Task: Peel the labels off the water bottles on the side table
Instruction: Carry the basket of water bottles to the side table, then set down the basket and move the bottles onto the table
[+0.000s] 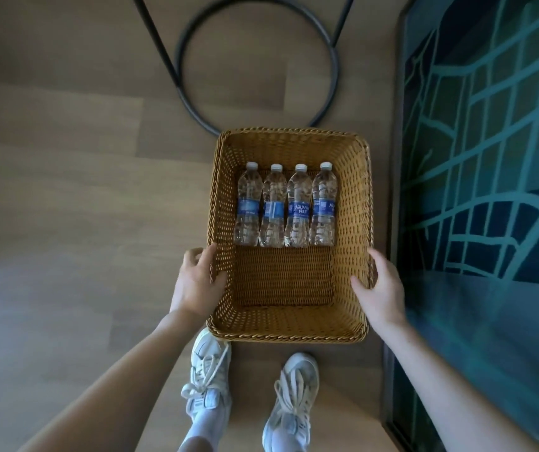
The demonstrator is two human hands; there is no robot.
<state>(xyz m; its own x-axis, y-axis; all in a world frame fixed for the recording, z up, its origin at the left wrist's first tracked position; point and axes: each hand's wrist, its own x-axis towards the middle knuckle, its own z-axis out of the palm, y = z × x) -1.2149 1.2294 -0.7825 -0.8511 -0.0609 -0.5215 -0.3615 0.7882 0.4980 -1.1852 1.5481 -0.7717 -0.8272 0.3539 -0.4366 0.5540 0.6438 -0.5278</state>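
A woven basket (pixel 289 322) is held over a wood floor (pixel 65 190), seen from straight above. The left hand (pixel 198 282) grips the basket's left rim, thumb inside against the wall and fingers curled over the outside edge. The right hand (pixel 380 287) grips the right rim the same way, thumb inside and fingers wrapped round the outside. Both hands are clamped on the rim at about the basket's middle.

Four water bottles (pixel 286 207) lie in the far half of the basket, side by side and touching, caps pointing away from the person. Each is clear, full, white-capped, and wears a blue label (pixel 298 208) around its middle; all four labels are on. The near half of the basket floor is bare weave.

Below the basket are the person's two white sneakers (pixel 294 396) on the floor. Beyond the basket's far edge stands a black metal ring frame (pixel 185 93) with thin legs running up out of view. To the right lies a dark rug (pixel 489 190) with a teal line pattern, its edge just beside the basket's right side.
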